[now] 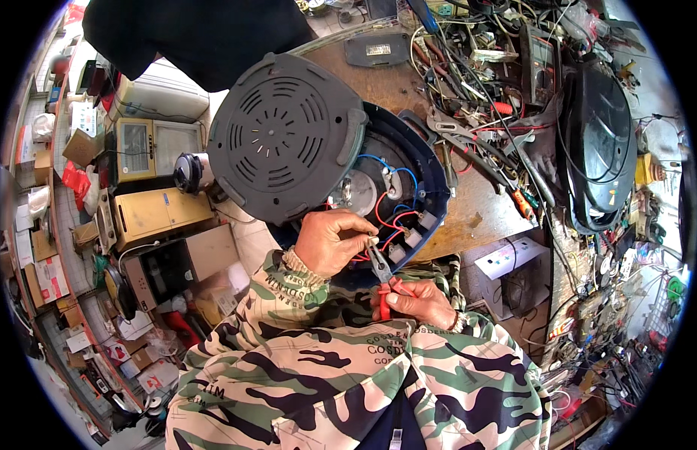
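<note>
My right hand [423,306] is closed round the red handles of a pair of pliers [380,266], whose jaws point up and to the left. Right at the jaw tips, the thumb and fingers of my left hand [330,244] are pinched together on something too small to make out. Both hands are at the near edge of an opened appliance housing [437,176], dark blue and rounded. Inside it, red wires [384,212] and blue wires [410,171] run to white connector blocks [413,238]. A dark grey vented cover [288,139] leans over the housing's left side.
The housing sits on a wooden workbench [468,225]. To its right lie large red-handled pliers [457,133], a screwdriver [524,206], tangled cables and a black oval shell [600,142]. At the left are a beige cabinet [165,217] and shelves of boxes. A white box [510,262] stands below the bench edge.
</note>
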The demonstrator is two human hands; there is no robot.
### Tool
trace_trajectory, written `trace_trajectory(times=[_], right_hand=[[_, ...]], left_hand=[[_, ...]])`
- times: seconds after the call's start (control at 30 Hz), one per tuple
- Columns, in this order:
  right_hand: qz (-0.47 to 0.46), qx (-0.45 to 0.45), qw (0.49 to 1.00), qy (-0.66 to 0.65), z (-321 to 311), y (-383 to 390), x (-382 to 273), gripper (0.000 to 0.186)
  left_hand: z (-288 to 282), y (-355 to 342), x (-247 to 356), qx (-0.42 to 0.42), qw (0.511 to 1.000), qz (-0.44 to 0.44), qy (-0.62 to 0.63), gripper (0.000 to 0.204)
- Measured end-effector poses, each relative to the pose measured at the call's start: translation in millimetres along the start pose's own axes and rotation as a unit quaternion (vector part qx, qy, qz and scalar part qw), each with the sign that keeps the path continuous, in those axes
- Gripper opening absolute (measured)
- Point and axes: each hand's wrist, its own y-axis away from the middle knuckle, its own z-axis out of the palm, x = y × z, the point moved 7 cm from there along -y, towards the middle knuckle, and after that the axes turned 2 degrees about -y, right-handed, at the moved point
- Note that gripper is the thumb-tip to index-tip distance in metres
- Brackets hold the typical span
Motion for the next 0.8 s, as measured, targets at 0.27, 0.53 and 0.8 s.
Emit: trace_trajectory(times=[0.27,0.53,0.8], right_hand=[[-0.004,0.005,1.0,-0.008,-5.1,-5.2,6.0,0.035],[-0.015,0.026,0.999,-0.015,-6.5,-6.4,6.4,0.034],[-0.021,0.024,0.999,-0.003,-2.3,-3.9,1.6,0.033]], left_hand=[[-2.3,1.7,5.6,-0.002,0.998,0.033,-0.046,0.018],[-2.2,0.8,12.2,0.02,0.995,0.066,-0.078,0.021],[-1.8,0.5,13.3,0.034,0.991,0.077,-0.101,0.022]])
